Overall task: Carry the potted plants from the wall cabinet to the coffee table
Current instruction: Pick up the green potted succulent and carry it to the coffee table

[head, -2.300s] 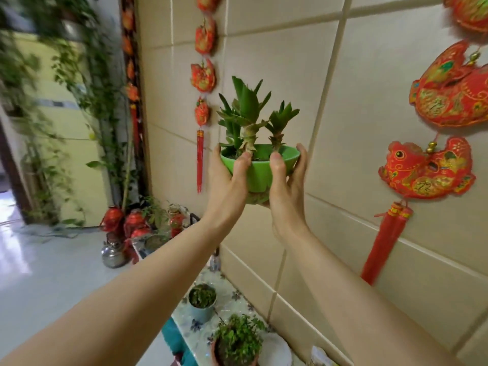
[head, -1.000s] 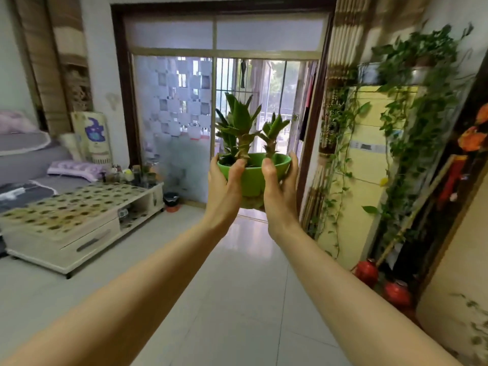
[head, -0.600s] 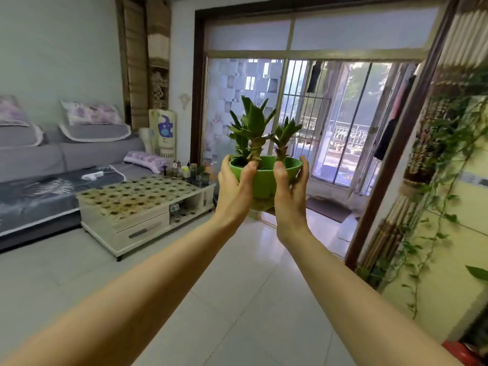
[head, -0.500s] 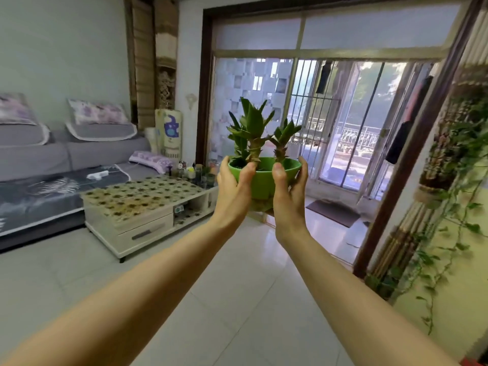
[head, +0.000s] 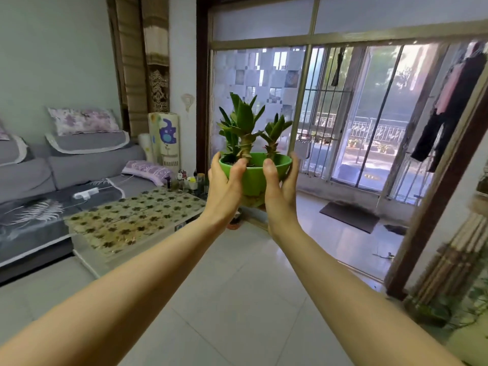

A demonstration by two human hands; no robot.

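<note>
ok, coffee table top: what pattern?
Coffee table: pale cover with rows of dark leaf-like motifs, head view.

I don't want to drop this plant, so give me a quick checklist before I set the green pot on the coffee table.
1. Left hand grips the green pot: ok.
2. Right hand grips its other side: ok.
3. Pot upright, plant standing: ok.
4. Bare space on the coffee table top: ok.
5. Floor toward the table free: ok.
6. Pot's underside clean: cannot tell.
</note>
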